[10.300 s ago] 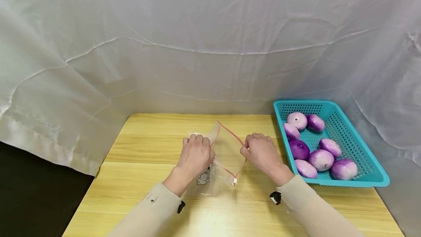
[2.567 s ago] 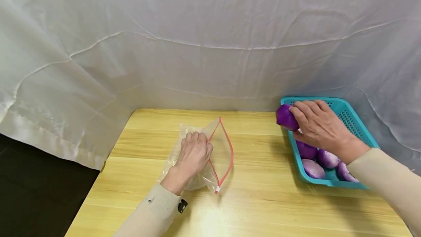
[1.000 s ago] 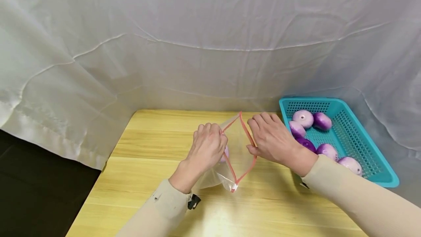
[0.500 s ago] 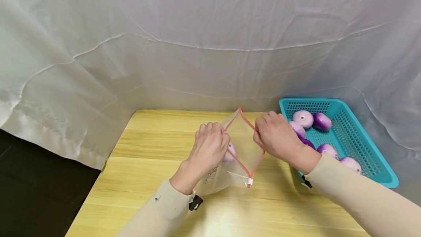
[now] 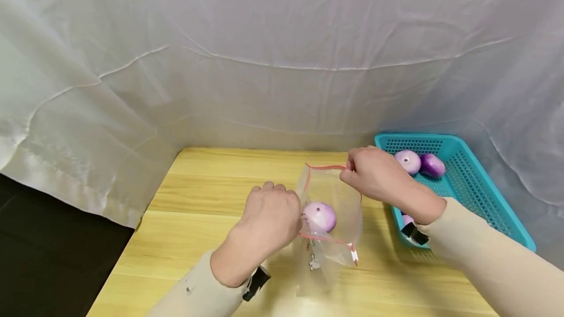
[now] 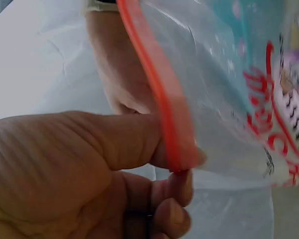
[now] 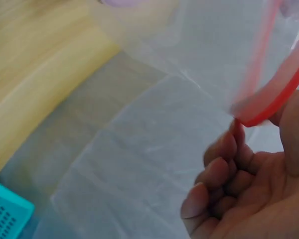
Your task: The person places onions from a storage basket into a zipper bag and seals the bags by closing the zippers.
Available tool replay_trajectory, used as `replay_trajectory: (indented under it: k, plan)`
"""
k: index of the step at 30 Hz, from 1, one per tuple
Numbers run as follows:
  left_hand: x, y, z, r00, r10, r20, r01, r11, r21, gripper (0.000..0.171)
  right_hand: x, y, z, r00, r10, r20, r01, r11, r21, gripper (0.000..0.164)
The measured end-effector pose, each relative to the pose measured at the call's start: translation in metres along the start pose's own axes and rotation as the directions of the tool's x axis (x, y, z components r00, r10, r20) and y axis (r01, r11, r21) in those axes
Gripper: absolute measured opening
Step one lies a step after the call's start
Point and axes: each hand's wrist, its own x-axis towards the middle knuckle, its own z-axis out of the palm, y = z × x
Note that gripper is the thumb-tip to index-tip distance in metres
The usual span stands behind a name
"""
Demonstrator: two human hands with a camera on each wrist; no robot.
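Observation:
In the head view, a clear zip bag (image 5: 345, 209) with red edging hangs open between both hands. A pale purple-and-white onion (image 5: 320, 217) shows inside it. My left hand (image 5: 266, 219) pinches the bag's left edge, and in the left wrist view its thumb and forefinger clasp the red strip (image 6: 177, 134). My right hand (image 5: 379, 170) pinches the far right part of the rim; the right wrist view shows its other fingers curled below the red edging (image 7: 269, 107). A white slider (image 5: 354, 254) sits at the bag's near corner. Printed red lettering (image 6: 261, 99) marks the plastic.
At the right stands a turquoise plastic basket (image 5: 473, 187) with more onions (image 5: 407, 161), partly hidden behind my right forearm. The wooden table (image 5: 189, 238) lies beneath the bag, and a pale cloth (image 5: 273, 101) hangs behind and at both sides.
Earlier my right hand lifted a purple onion from the basket; then an onion showed inside the bag. Since then both hands have spread and tipped the mouth, bringing the onion into plainer view.

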Motion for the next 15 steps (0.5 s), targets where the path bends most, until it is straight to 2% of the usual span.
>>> replay_trajectory:
  k: [2,7,11,15]
  plan:
    - [0.005,-0.003,-0.003,1.000,-0.016,0.007,0.016,1.000,-0.020,0.033,0.003,-0.004,-0.001,1.000,0.011,0.022,-0.011,1.000,0.005,0.018]
    - [0.024,-0.011,0.009,0.995,-0.043,-0.085,0.039,0.998,-0.055,0.031,0.013,-0.008,0.010,1.000,0.013,0.020,-0.013,1.000,0.006,0.016]
    - [0.030,-0.014,0.023,0.985,0.014,-0.173,-0.012,1.000,0.008,0.027,0.016,-0.008,0.018,1.000,0.014,-0.011,-0.014,1.000,0.008,0.015]
    - [0.025,-0.015,0.026,0.971,0.061,-0.230,-0.048,0.997,0.061,0.029,0.015,-0.006,0.011,1.000,0.022,0.009,-0.022,0.999,0.025,0.018]
